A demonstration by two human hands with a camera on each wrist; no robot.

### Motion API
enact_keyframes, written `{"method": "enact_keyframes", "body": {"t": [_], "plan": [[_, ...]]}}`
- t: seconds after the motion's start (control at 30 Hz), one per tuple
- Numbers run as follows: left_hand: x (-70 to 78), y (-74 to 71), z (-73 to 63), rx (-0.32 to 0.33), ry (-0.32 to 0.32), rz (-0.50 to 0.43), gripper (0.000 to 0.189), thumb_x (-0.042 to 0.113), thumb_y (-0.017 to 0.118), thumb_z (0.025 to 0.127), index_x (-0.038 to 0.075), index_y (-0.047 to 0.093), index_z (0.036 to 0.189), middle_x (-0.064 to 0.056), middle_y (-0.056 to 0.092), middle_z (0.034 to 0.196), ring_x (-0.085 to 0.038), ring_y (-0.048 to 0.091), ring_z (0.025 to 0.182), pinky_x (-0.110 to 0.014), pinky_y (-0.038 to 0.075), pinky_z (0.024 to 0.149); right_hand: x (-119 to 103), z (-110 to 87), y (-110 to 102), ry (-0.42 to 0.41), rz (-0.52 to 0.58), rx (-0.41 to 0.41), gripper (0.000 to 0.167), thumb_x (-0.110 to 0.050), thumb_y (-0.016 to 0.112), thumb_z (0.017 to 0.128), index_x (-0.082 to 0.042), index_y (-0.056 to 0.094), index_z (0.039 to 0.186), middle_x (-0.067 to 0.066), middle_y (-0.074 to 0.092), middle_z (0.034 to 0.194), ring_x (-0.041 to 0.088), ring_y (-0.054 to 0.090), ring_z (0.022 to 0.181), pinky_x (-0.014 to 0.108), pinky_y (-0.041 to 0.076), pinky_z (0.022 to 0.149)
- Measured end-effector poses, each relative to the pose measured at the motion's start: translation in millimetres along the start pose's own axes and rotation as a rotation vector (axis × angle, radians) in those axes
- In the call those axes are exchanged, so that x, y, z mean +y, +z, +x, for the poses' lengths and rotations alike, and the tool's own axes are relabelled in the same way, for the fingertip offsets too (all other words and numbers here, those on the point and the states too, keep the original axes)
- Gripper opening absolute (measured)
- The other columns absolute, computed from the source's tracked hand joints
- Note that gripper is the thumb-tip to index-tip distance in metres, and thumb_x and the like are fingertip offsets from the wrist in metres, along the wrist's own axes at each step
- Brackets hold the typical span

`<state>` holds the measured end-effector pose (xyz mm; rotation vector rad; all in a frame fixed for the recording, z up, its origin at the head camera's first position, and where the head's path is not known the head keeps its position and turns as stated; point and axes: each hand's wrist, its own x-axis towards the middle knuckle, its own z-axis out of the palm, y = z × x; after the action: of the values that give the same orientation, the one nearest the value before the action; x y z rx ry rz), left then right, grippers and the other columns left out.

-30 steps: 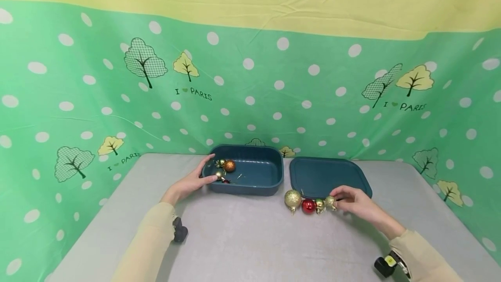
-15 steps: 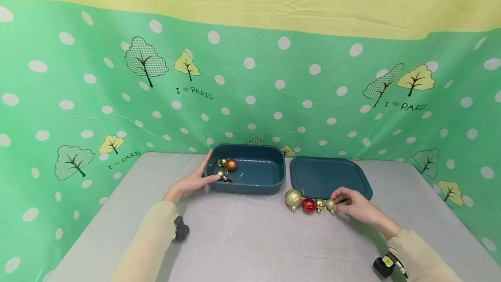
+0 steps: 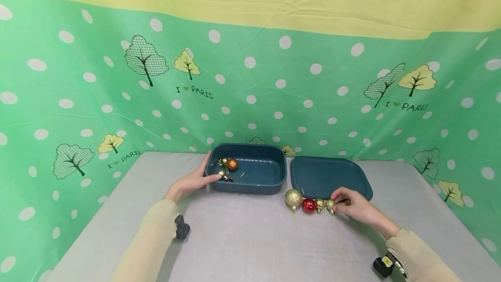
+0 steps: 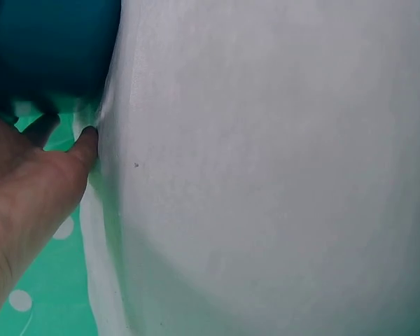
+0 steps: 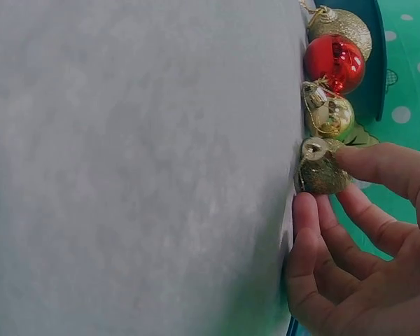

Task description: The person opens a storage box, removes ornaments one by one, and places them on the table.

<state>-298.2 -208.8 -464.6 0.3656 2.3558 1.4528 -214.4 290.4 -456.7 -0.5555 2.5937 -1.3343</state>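
My left hand (image 3: 194,182) holds the left end of a dark blue plastic box (image 3: 250,189), its thumb at the front rim. Inside the box's left part lie an orange glitter bauble (image 3: 232,164), small gold baubles (image 3: 222,173) and something dark red, partly hidden. My right hand (image 3: 354,205) pinches a small gold glitter bauble (image 5: 324,171) between thumb and fingers, down at the table. That bauble ends a row with a shiny gold bauble (image 5: 331,117), a red bauble (image 3: 308,206) and a larger gold glitter bauble (image 3: 293,199).
A dark blue lid (image 3: 328,176) lies flat to the right of the box, just behind the bauble row. The grey table (image 3: 266,243) reaches back to a green dotted cloth (image 3: 250,77) hanging behind and at both sides.
The box and my left hand have shifted slightly to the right. My right hand stays at the end of the row, where the small glitter bauble has turned a little.
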Motion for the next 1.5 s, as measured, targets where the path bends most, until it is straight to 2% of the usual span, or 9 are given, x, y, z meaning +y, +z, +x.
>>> {"method": "enact_keyframes", "body": {"t": [0.23,0.37,0.5,0.63,0.77,0.93,1.17,1.37,1.5], "plan": [[-0.2,-0.4,-0.4,0.001,-0.018,-0.014,0.102,0.040,0.062,0.093,0.028,-0.020,0.152,-0.010,-0.022,0.158,-0.039,-0.013,0.142,-0.064,0.005,0.110,-1,-0.9,-11,0.018,0.049,0.016,0.030,-0.002,0.065,0.087,0.010,0.055,0.113,0.019,0.060,0.104,0.028,0.063,0.085,0.035,0.055,0.064],[-0.1,-0.4,0.0,0.003,-0.022,-0.021,0.102,0.041,0.063,0.092,0.029,-0.019,0.152,-0.012,-0.021,0.158,-0.040,-0.012,0.142,-0.064,0.006,0.110,-6,1.5,-16,-0.001,0.037,0.037,0.030,-0.002,0.064,0.089,0.011,0.055,0.114,0.023,0.060,0.106,0.029,0.064,0.085,0.037,0.056,0.067],[-1.5,-0.6,1.4,0.006,-0.016,-0.026,0.103,0.038,0.065,0.092,0.029,-0.018,0.153,-0.012,-0.021,0.158,-0.040,-0.012,0.142,-0.064,0.006,0.110,-15,7.5,-17,0.036,0.022,0.064,0.032,-0.006,0.064,0.091,0.008,0.054,0.118,0.026,0.056,0.115,0.026,0.064,0.089,0.038,0.055,0.070],[-4.4,-2.0,2.4,0.005,0.007,-0.034,0.104,0.033,0.066,0.092,0.029,-0.018,0.153,-0.013,-0.022,0.157,-0.041,-0.013,0.142,-0.064,0.004,0.109,-26,15.2,-12,0.061,0.033,0.080,0.035,-0.009,0.063,0.092,0.006,0.052,0.122,0.028,0.052,0.123,0.028,0.064,0.093,0.037,0.053,0.070],[-6.7,-3.8,2.2,-0.001,0.025,-0.044,0.103,0.029,0.067,0.092,0.032,-0.016,0.153,-0.014,-0.021,0.158,-0.042,-0.013,0.141,-0.066,0.003,0.108,-35,23.2,-5,0.018,0.056,0.089,0.035,-0.008,0.062,0.093,0.007,0.051,0.122,0.029,0.051,0.122,0.036,0.063,0.095,0.038,0.053,0.072],[-7.1,-5.2,2.3,-0.011,0.034,-0.048,0.103,0.028,0.070,0.090,0.034,-0.011,0.154,-0.016,-0.017,0.158,-0.043,-0.012,0.141,-0.067,0.003,0.108,-45,32.9,2,-0.009,0.073,0.097,0.033,-0.007,0.062,0.093,0.005,0.053,0.122,0.027,0.052,0.121,0.036,0.062,0.096,0.041,0.054,0.073],[-6.9,-6.9,4.5,-0.020,0.035,-0.062,0.103,0.028,0.070,0.089,0.034,-0.009,0.155,-0.017,-0.016,0.158,-0.043,-0.012,0.141,-0.068,0.003,0.107,-56,47.4,11,-0.048,0.089,0.078,0.029,-0.007,0.061,0.093,0.003,0.054,0.120,0.026,0.053,0.120,0.040,0.061,0.095,0.039,0.053,0.076],[-5.0,-10.3,4.0,-0.027,0.054,-0.039,0.102,0.027,0.071,0.089,0.030,-0.006,0.156,-0.018,-0.015,0.158,-0.044,-0.009,0.142,-0.067,0.003,0.107,-64,59.2,21,-0.081,0.102,0.059,0.027,-0.005,0.058,0.093,0.005,0.055,0.118,0.025,0.054,0.118,0.035,0.062,0.092,0.044,0.054,0.075],[-1.7,-13.6,2.2,-0.019,0.075,-0.013,0.101,0.028,0.071,0.088,0.026,-0.003,0.156,-0.023,-0.007,0.158,-0.045,-0.001,0.142,-0.067,0.009,0.107,-66,64.1,26,-0.085,0.114,0.050,0.026,-0.004,0.057,0.094,0.005,0.055,0.118,0.026,0.054,0.116,0.036,0.062,0.091,0.047,0.053,0.076]]}}
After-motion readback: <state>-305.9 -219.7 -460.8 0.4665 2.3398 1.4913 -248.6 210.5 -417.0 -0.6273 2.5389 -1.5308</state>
